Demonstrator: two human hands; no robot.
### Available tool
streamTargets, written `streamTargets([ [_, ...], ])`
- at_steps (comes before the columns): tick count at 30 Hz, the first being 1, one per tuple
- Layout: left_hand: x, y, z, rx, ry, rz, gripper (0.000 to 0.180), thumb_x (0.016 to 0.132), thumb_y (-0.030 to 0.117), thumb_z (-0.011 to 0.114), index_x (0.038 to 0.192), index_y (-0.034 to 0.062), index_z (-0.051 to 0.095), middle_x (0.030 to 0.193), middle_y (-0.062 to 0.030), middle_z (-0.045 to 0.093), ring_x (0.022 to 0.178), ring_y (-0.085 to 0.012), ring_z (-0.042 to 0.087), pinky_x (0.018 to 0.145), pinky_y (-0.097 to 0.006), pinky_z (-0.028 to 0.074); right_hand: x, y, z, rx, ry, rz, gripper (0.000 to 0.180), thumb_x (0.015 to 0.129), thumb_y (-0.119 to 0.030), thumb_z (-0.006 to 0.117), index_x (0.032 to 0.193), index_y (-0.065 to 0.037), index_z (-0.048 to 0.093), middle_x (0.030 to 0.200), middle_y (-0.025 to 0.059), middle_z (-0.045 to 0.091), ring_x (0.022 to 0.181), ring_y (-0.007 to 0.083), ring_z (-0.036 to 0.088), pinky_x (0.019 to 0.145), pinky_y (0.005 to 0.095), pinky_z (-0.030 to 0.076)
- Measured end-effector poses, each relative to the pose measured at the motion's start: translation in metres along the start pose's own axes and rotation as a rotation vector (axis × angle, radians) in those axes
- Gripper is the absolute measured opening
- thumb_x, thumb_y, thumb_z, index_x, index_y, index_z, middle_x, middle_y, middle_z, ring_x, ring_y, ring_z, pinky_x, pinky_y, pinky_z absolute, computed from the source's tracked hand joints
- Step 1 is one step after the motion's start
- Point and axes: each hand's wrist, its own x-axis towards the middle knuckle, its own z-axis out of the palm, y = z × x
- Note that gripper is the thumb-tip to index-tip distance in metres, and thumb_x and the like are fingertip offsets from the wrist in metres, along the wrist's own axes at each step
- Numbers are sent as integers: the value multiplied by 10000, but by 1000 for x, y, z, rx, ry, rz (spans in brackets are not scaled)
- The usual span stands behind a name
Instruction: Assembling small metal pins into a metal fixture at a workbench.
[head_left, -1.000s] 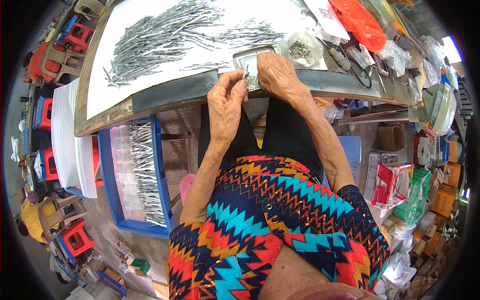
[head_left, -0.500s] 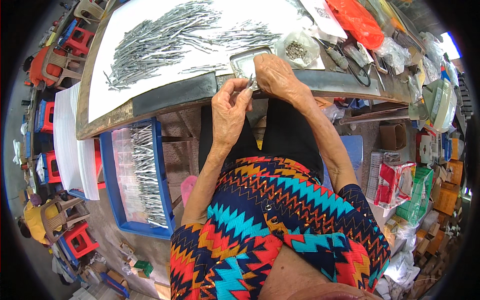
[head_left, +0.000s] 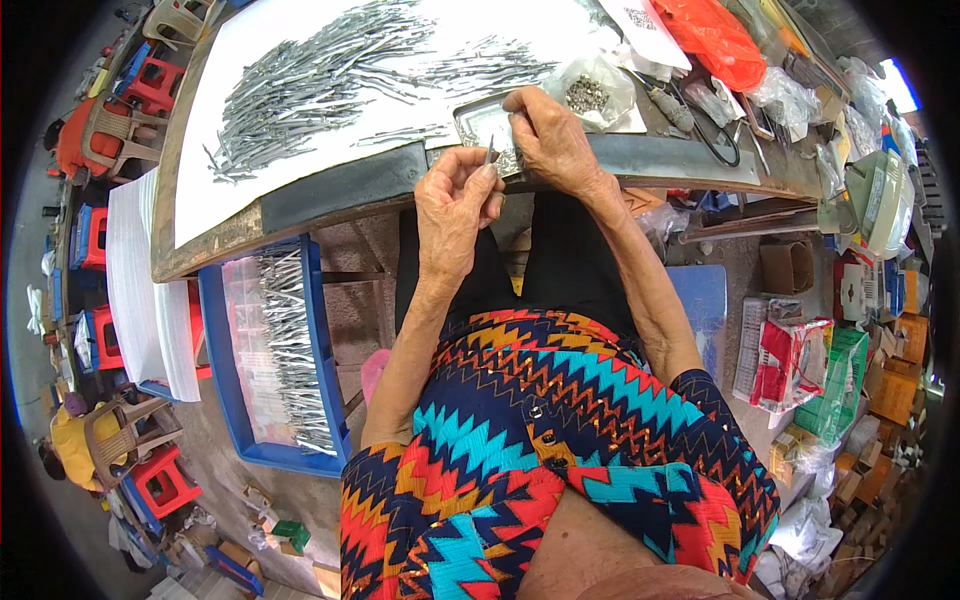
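Observation:
My left hand (head_left: pixel 455 210) pinches a thin grey metal rod (head_left: pixel 490 156) between thumb and fingertips, its end pointing up and away from me. To the right of it, my right hand (head_left: pixel 557 145) is closed over a shallow metal tray (head_left: pixel 467 126) at the table's near edge. Whatever its fingertips hold, if anything, is hidden or too small to name. Small shiny metal parts (head_left: pixel 508 162) lie in the near side of the tray. Beyond it, a clear plastic bag (head_left: pixel 622 98) holds more small metal pieces (head_left: pixel 587 95). A large pile of similar rods (head_left: pixel 300 95) covers the white sheet at the far left.
At my lower left a blue crate (head_left: pixel 240 420) holds rows of metal rods. White foam sheets (head_left: pixel 150 290) stand beside the table. A red plastic bag (head_left: pixel 708 42), a dark cable (head_left: pixel 722 160) and plastic wrappings crowd the table's right end. Red stools (head_left: pixel 165 482) stand farther left.
My right hand has drawn up and away from the left, so the hands now stand apart. The rod remains in my left hand, now more upright and more exposed.

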Motion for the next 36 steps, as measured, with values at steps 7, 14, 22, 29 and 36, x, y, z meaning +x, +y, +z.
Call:
streamTargets([
  [7, 3, 1, 0, -7, -2, 5, 153, 830, 79, 555, 950, -11, 522, 715, -68, 558, 522, -73, 478, 409, -161, 309, -2, 3, 0, 196, 20, 151, 163, 792, -69, 470, 876, 28, 570, 764, 166, 593, 701, 262, 578, 645, 354, 450],
  [14, 8, 0, 1, -33, -18, -9, 139, 831, 64, 545, 945, -10, 519, 711, -67, 554, 518, -76, 477, 406, -162, 302, -4, -4, -8, 397, -2, 296, 176, 767, -58, 498, 885, 22, 601, 735, 80, 614, 649, 121, 539, 600, 263, 445],
  [22, 18, -3, 2, -10, -5, -7, 137, 830, 41, 527, 946, -28, 508, 720, -68, 546, 523, -68, 459, 417, -162, 297, -8, -6, -8, 434, 46, 221, 164, 750, -31, 498, 872, 23, 593, 764, 72, 600, 689, 112, 542, 611, 259, 450],
  [29, 21, -8, 1, -36, -15, 5, 132, 830, 35, 526, 935, -42, 503, 715, -78, 547, 541, -81, 487, 438, -173, 335, -12, -21, -10, 613, 51, 272, 185, 735, 8, 519, 912, 26, 571, 739, 43, 559, 670, 81, 525, 582, 210, 439],
  [36, 20, -6, 3, -1, -19, 24, 122, 827, 41, 542, 910, -42, 510, 693, -69, 543, 545, -81, 495, 445, -176, 345, -13, -23, -7, 639, 60, 255, 164, 771, -10, 540, 933, 18, 542, 744, 14, 544, 639, 53, 486, 558, 196, 413],
])
